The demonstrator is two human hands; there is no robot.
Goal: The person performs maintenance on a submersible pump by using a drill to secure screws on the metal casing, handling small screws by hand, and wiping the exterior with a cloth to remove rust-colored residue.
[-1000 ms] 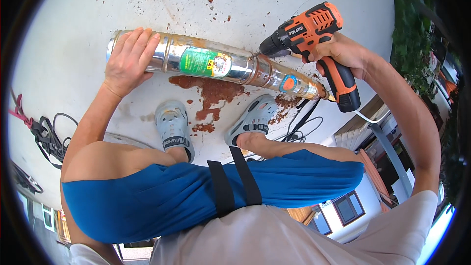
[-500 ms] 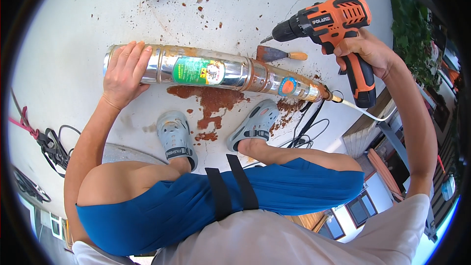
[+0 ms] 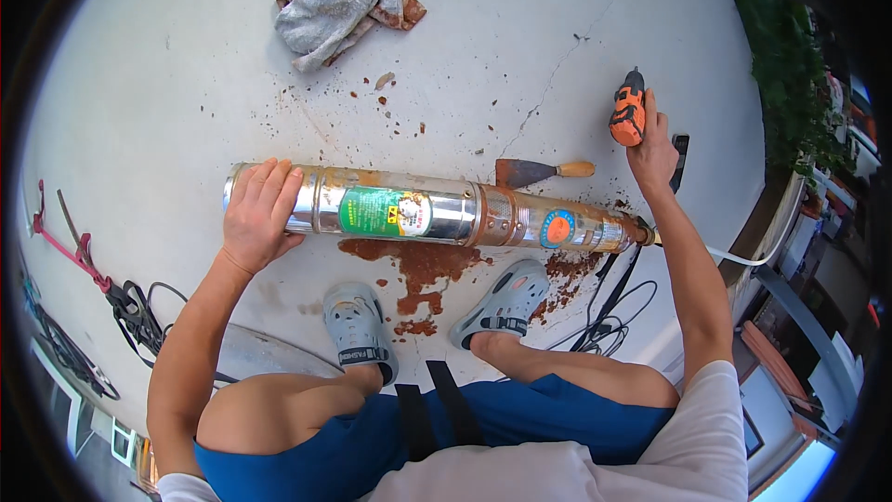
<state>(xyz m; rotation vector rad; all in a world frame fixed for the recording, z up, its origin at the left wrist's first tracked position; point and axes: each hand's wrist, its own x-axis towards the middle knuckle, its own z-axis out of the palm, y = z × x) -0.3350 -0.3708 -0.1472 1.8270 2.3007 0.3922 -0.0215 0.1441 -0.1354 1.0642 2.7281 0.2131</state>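
A long metal cylinder [image 3: 437, 216] lies on its side across the pale concrete floor [image 3: 186, 84], running left to right in front of the person's two grey shoes [image 3: 358, 321]. The left hand [image 3: 258, 218] rests flat on the cylinder's left end, its fingers [image 3: 269, 181] spread and draped over the top of the shiny casing, pressing on it rather than closing around it. The right hand [image 3: 653, 151] is well off to the right, past the cylinder's rusty right end and apart from it, with its fingers wrapped tight round the grip of an orange drill [image 3: 629, 114] held out over the floor. Between that hand and the cylinder a scraper [image 3: 539, 170] with a wooden handle lies on the floor, just behind the cylinder's copper-coloured band. Rust-brown stains and flakes [image 3: 418, 265] spread beneath the cylinder and near the shoes. A crumpled rag [image 3: 334, 2] sits far back on the floor, and black cables [image 3: 609, 316] coil by the right shoe.
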